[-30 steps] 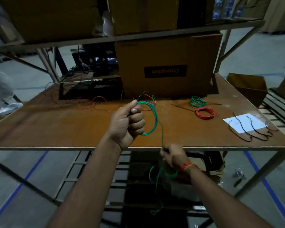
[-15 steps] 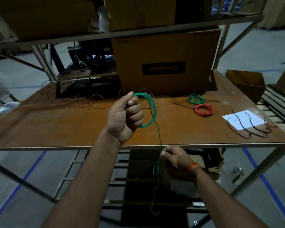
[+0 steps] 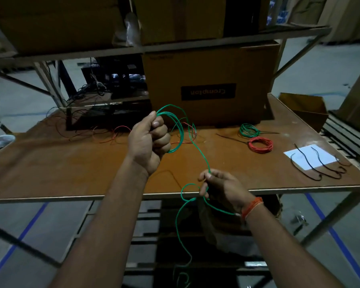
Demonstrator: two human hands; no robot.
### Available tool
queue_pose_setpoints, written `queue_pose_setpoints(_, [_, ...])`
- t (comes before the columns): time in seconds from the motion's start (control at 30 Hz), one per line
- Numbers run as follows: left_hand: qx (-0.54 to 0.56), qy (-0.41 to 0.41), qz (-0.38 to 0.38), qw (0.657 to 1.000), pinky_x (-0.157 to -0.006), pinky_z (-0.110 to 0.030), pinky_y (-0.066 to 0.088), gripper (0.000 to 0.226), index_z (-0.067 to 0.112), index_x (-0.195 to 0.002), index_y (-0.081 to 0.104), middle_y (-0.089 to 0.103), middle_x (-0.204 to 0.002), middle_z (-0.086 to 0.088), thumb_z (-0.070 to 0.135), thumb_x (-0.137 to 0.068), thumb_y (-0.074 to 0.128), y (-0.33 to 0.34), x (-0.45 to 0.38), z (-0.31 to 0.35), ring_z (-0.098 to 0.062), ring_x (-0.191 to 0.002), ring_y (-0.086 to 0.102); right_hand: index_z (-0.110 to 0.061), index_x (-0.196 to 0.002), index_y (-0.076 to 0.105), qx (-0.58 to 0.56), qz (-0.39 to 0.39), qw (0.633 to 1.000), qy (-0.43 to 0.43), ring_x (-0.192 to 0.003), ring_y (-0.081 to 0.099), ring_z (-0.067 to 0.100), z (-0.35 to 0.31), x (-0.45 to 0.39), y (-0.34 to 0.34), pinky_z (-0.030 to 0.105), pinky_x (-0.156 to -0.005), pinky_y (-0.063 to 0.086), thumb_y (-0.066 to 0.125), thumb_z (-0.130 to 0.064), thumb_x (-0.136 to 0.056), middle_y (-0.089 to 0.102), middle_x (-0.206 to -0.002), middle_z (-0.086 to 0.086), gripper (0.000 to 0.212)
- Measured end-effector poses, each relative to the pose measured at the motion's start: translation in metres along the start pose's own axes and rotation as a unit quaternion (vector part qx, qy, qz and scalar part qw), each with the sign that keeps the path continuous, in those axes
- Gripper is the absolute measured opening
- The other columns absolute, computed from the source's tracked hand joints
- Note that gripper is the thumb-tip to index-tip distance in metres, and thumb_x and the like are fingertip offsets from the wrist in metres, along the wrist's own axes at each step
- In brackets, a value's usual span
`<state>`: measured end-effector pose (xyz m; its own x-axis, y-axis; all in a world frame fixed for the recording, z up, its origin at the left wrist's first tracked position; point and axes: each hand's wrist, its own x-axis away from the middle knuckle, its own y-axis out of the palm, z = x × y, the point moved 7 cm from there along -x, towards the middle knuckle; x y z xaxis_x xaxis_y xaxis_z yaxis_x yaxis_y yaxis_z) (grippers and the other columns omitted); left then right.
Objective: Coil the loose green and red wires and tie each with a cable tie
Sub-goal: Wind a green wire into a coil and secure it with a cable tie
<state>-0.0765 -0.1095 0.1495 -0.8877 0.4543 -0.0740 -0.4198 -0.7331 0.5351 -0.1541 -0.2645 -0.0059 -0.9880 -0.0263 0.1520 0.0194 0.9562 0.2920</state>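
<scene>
Two hands over counter [image 3: 50, 163] | left grip [image 3: 149, 142] fisted round green coil [image 3: 176, 129] above counter | right grip [image 3: 220, 188] pinching wire tail at front edge | tied green [image 3: 248, 130], red coils [image 3: 260, 144] far right

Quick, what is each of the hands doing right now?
Left hand: fist closed round the coiled loops of the green wire.
Right hand: fingers pinching the loose run of the same wire.

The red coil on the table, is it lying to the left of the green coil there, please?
No, the red coil lies right of and nearer than the green coil on the table.
</scene>
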Motion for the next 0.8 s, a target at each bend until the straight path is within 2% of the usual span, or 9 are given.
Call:
queue_pose_setpoints(0.13, [-0.001,-0.004,-0.007,1.000,-0.041,-0.022,0.015,0.043,0.023,-0.071,0.038,0.026,-0.049,0.012,0.035,-0.111,0.029,-0.004,-0.003,0.005,-0.005,-0.039,0.019,-0.005,-0.093,0.060,0.138,-0.027,0.990,0.007,-0.057,0.056,0.018,-0.019,-0.006,0.013,0.029,-0.059,0.044,0.046,-0.015,-0.104,0.069,-0.072,0.017,0.021])
queue_pose_setpoints(0.33, [-0.025,-0.002,-0.033,0.999,-0.044,-0.025,0.012,0.043,0.022,-0.072,0.039,0.026,-0.050,0.011,0.036,-0.111,0.028,-0.006,-0.005,0.009,-0.005,-0.040,0.019,-0.003,-0.097,0.057,0.112,-0.002,0.993,-0.029,-0.060,0.059,0.019,-0.057,-0.015,0.023,0.025,-0.058,0.045,0.040,-0.014,-0.107,0.066,-0.072,0.016,0.022])
queue_pose_setpoints(0.43, [-0.029,-0.006,-0.027,0.999,-0.041,-0.022,0.015,0.043,0.021,-0.072,0.039,0.026,-0.050,0.011,0.035,-0.111,0.028,-0.011,-0.006,0.006,-0.005,-0.040,0.018,-0.006,-0.096,0.059,0.190,-0.012,0.981,-0.022,-0.060,0.058,0.016,-0.074,-0.014,0.034,0.023,-0.054,0.043,0.039,-0.016,-0.107,0.068,-0.071,0.009,0.024])
queue_pose_setpoints(0.53, [-0.032,0.000,-0.026,0.999,-0.040,-0.022,0.017,0.043,0.021,-0.072,0.039,0.026,-0.050,0.011,0.035,-0.111,0.028,-0.015,-0.005,0.007,-0.006,-0.041,0.018,-0.004,-0.095,0.057,0.064,-0.031,0.994,-0.084,-0.054,0.052,0.017,-0.108,-0.006,0.046,0.023,-0.049,0.038,0.040,-0.014,-0.104,0.064,-0.065,0.011,0.021])
queue_pose_setpoints(0.57, [-0.028,-0.005,-0.021,0.999,-0.041,-0.023,0.016,0.043,0.021,-0.072,0.039,0.026,-0.050,0.011,0.035,-0.111,0.028,-0.017,-0.006,0.005,-0.006,-0.041,0.018,-0.004,-0.095,0.058,0.073,-0.031,0.994,-0.081,-0.053,0.051,0.016,-0.114,-0.008,0.045,0.025,-0.050,0.037,0.041,-0.014,-0.104,0.064,-0.066,0.012,0.022])
queue_pose_setpoints(0.63, [-0.023,-0.014,-0.014,1.000,-0.042,-0.024,0.015,0.043,0.021,-0.072,0.038,0.026,-0.050,0.011,0.035,-0.112,0.027,-0.022,-0.002,0.003,-0.006,-0.040,0.018,-0.009,-0.094,0.063,0.205,-0.015,0.978,-0.033,-0.054,0.052,0.011,-0.112,-0.009,0.037,0.027,-0.054,0.040,0.042,-0.015,-0.106,0.068,-0.073,0.010,0.025])
queue_pose_setpoints(0.67, [-0.022,-0.010,-0.016,1.000,-0.042,-0.025,0.015,0.043,0.021,-0.072,0.038,0.026,-0.050,0.011,0.035,-0.112,0.027,-0.023,-0.003,0.003,-0.006,-0.040,0.018,-0.009,-0.093,0.064,0.202,-0.048,0.978,-0.011,-0.054,0.052,0.011,-0.111,-0.008,0.037,0.027,-0.055,0.040,0.043,-0.015,-0.105,0.069,-0.073,0.009,0.024])
queue_pose_setpoints(0.73, [-0.027,-0.001,-0.013,1.000,-0.043,-0.026,0.014,0.043,0.021,-0.073,0.038,0.025,-0.051,0.010,0.036,-0.111,0.028,-0.022,-0.004,0.006,-0.007,-0.041,0.017,-0.002,-0.096,0.059,0.133,-0.124,0.982,-0.051,-0.053,0.050,0.017,-0.124,-0.002,0.052,0.030,-0.054,0.036,0.045,-0.013,-0.102,0.066,-0.068,0.012,0.019])
queue_pose_setpoints(0.8, [-0.025,-0.014,-0.008,1.000,-0.044,-0.026,0.015,0.043,0.021,-0.072,0.038,0.025,-0.051,0.010,0.036,-0.111,0.028,-0.024,-0.003,0.003,-0.007,-0.041,0.017,-0.005,-0.092,0.059,0.207,-0.055,0.976,-0.027,-0.058,0.058,0.023,-0.122,-0.011,0.036,0.033,-0.055,0.040,0.045,-0.015,-0.104,0.065,-0.068,0.010,0.020])
